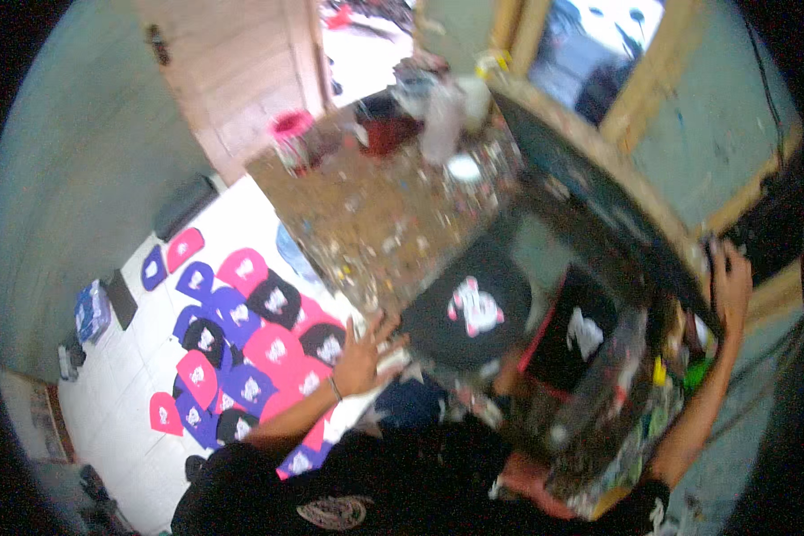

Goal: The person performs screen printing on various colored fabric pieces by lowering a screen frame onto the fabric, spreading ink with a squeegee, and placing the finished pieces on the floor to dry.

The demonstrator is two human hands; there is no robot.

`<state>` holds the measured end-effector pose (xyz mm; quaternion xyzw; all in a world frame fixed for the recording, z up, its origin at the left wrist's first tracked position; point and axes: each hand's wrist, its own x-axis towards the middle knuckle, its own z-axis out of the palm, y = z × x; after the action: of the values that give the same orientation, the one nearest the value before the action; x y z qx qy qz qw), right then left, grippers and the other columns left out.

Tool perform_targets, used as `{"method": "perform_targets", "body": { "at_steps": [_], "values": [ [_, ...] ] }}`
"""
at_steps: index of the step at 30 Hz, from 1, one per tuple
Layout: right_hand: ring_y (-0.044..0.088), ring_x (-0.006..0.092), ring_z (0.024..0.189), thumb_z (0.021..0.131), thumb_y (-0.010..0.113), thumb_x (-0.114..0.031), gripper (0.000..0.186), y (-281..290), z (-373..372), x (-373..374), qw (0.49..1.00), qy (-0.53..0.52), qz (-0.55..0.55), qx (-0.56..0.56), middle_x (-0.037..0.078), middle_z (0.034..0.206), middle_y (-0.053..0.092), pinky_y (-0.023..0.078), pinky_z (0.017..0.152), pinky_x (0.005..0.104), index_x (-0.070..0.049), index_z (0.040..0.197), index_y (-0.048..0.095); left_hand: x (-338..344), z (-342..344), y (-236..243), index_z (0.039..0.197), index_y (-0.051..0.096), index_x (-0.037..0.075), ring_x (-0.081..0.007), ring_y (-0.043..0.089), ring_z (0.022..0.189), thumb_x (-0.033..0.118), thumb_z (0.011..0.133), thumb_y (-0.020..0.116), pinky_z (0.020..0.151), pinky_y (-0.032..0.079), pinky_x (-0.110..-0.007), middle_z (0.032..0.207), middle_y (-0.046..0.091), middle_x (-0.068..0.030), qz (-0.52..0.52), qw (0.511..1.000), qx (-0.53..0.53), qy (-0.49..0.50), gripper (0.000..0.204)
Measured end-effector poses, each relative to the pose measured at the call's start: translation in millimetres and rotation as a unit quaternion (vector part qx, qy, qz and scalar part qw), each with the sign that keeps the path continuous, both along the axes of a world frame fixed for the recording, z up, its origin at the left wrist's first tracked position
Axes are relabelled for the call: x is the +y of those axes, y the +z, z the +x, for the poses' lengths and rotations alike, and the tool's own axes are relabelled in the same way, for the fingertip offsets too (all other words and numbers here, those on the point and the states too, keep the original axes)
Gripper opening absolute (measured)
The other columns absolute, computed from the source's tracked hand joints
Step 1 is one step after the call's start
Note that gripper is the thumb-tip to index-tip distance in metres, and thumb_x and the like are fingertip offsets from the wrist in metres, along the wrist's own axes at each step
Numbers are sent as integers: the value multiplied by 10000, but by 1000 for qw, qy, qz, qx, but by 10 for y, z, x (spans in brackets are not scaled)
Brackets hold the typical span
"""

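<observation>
Many printed pieces (pixel 251 389) seem finished, the large black piece (pixel 433 323) probably pending, left hand (pixel 363 359) spread, right hand (pixel 731 279) unclear in grip.

i have my left forearm (pixel 297 413) angled up and rightward from the lower edge, the left hand (pixel 363 363) flat with its fingers (pixel 388 328) spread. my right forearm (pixel 701 406) rises steeply at far right, the right hand (pixel 732 281) higher up, fingers bent; i can't tell how tightly.
</observation>
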<state>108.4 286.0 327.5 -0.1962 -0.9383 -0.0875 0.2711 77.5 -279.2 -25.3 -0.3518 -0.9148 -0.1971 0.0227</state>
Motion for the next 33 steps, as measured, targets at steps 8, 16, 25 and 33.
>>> {"method": "perform_targets", "body": {
  "at_steps": [8, 16, 25, 33],
  "values": [
    [593, 439, 953, 992, 571, -406, 415, 126, -4, -173, 997, 14, -80, -8, 234, 1004, 683, 451, 851, 487, -19, 1085, 689, 79, 273, -216, 1125, 586, -33, -275, 648, 964, 370, 934, 719, 851, 535, -379, 1067, 643, -185, 360, 792, -277, 409, 465],
    [577, 430, 1051, 996, 556, -400, 448, 102, 5, -68, 990, 19, -132, -37, 268, 1129, 658, 434, 928, 484, -8, 1178, 676, 172, 133, -72, 795, 517, 78, -180, 690, 649, 222, 1011, 633, 583, 584, -316, 731, 613, -64, 559, 620, -487, 255, 285],
    [520, 403, 966, 1016, 520, -377, 421, 3, -50, 13, 996, 35, -80, 29, 246, 990, 599, 407, 871, 458, 34, 1018, 611, 49, 109, -124, 1162, 646, 8, -145, 689, 772, 152, 1020, 594, 673, 587, -312, 970, 726, -62, 525, 642, -497, 253, 208],
    [562, 395, 1026, 1011, 548, -373, 419, 20, -79, 118, 995, 42, -60, 61, 247, 1023, 631, 422, 902, 450, 19, 1098, 669, -521, 298, -394, 1076, 669, 54, -95, 630, 699, 138, 1017, 603, 623, 543, -274, 870, 703, -6, 571, 644, -416, 294, 123]
  ]
}}
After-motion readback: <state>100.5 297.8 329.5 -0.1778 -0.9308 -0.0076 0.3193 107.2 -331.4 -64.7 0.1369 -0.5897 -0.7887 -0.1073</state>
